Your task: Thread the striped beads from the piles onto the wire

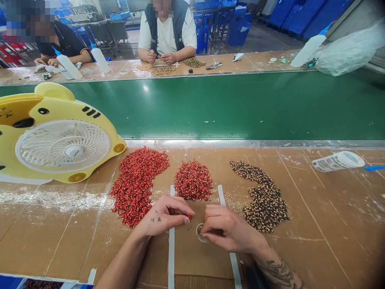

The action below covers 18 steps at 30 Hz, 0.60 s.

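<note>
My left hand [164, 216] is closed in a pinch, with a small red piece [189, 216] between thumb and fingertips. Curled and closed, my right hand [230, 228] is beside a small clear round dish [199, 233]; its fingertips overlap the dish's right edge, and whatever they grip is hidden. Both hands are over a cardboard sheet [201, 261] with white tape strips along its sides. Just beyond them lies a small heap of red pieces with pale tips [193, 180]. A larger red heap [135, 188] spreads to the left, and a curved heap of black-and-tan pieces [264, 200] to the right.
A yellow animal-shaped fan [111, 132] stands at the left. A white tub [337, 161] lies on its side at the right. Beyond the green belt [225, 106], two people work at another bench with white squeeze bottles [309, 50] and a clear plastic bag [349, 52].
</note>
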### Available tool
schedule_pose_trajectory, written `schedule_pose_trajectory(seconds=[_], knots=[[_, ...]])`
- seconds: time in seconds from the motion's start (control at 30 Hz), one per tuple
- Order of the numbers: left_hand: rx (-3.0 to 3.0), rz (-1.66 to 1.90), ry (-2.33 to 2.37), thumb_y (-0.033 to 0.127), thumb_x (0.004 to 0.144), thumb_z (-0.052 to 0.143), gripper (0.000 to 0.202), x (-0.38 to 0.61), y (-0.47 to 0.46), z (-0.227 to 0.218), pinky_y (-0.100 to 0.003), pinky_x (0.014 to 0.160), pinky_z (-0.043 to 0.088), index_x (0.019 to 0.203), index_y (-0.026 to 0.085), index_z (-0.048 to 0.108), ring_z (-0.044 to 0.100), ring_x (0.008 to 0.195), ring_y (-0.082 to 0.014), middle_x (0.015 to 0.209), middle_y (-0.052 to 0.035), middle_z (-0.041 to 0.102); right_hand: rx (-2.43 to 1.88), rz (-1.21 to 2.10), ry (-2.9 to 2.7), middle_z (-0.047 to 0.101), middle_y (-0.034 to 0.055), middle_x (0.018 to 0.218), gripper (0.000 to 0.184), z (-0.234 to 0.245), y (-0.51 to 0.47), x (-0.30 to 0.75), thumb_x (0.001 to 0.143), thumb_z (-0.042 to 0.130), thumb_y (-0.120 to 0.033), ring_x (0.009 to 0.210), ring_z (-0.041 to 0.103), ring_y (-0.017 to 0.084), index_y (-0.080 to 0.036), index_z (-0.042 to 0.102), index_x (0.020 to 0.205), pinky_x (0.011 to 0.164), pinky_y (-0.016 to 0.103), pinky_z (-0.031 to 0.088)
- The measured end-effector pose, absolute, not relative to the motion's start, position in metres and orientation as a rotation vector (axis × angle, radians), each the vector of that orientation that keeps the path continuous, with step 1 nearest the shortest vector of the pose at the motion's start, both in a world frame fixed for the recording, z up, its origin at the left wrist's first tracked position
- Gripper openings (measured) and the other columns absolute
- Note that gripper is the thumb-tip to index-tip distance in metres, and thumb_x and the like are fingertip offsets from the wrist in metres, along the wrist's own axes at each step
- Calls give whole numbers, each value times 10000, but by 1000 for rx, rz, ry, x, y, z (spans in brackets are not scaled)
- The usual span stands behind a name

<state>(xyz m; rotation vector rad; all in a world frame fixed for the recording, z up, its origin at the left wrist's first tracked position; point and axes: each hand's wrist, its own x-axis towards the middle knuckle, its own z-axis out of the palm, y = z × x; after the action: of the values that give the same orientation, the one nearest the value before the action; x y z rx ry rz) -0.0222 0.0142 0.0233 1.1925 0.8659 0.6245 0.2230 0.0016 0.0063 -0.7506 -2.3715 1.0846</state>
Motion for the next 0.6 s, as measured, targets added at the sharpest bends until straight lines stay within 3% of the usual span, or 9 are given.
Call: schedule_pose_trajectory(seconds=[0.17, 0.6], knots=[[1096, 629, 900, 178, 693, 782, 105, -8, 10, 19, -215, 561, 363, 789, 148, 814, 510, 602, -107, 682, -27, 651, -851, 1039, -2313, 564, 24, 697, 195, 6, 3, 230, 958, 582, -262, 694, 509, 149, -163, 722, 864, 617, 266, 359], [1181, 665, 960, 194, 727, 746, 147, 0, 10, 11, -239, 632, 420, 846, 163, 826, 583, 702, -149, 804, -72, 725, -801, 1104, -2301, 575, 7, 662, 156, 8, 2, 227, 897, 620, -222, 658, 515, 141, -174, 681, 762, 607, 263, 366]])
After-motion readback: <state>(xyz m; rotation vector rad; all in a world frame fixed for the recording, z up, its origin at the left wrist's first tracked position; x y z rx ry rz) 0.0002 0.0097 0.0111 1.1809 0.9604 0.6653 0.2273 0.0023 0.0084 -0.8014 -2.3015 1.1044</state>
